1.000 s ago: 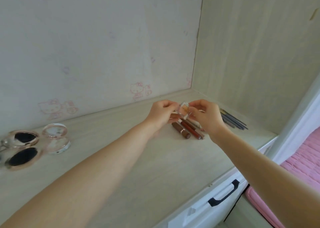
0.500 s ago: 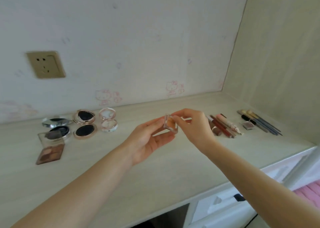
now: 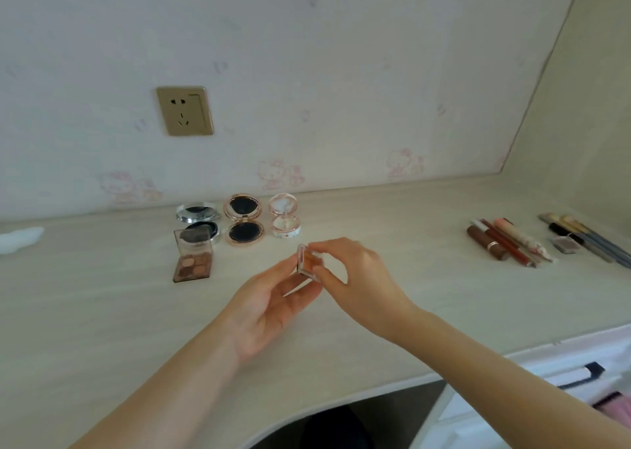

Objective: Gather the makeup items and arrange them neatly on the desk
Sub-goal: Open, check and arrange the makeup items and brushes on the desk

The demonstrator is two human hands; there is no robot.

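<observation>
Both your hands meet over the desk (image 3: 375, 312) on one small clear case (image 3: 306, 263): your right hand (image 3: 362, 278) pinches its top and lower edge between thumb and forefinger, and your left hand (image 3: 269, 308) cups it from below, fingertips touching its left side. The case stands on edge, held above the desk surface, its long axis running roughly upright and its amber inside facing right.

Behind the case, against the wall, sit three open round compacts: silver (image 3: 198, 221), rose-gold (image 3: 243, 223) and a pale pink one (image 3: 284, 219), nearest the case. Left of the case lies an open brown eyeshadow palette (image 3: 192, 260). Well to the right of the case, lip tubes and pencils (image 3: 505, 243) lie side by side, with brushes (image 3: 587, 240) beyond them. Above the compacts a gold socket (image 3: 184, 110) is set in the cartoon-printed wallpaper. A white drawer front (image 3: 546, 380) shows below the desk edge, right of the case.
</observation>
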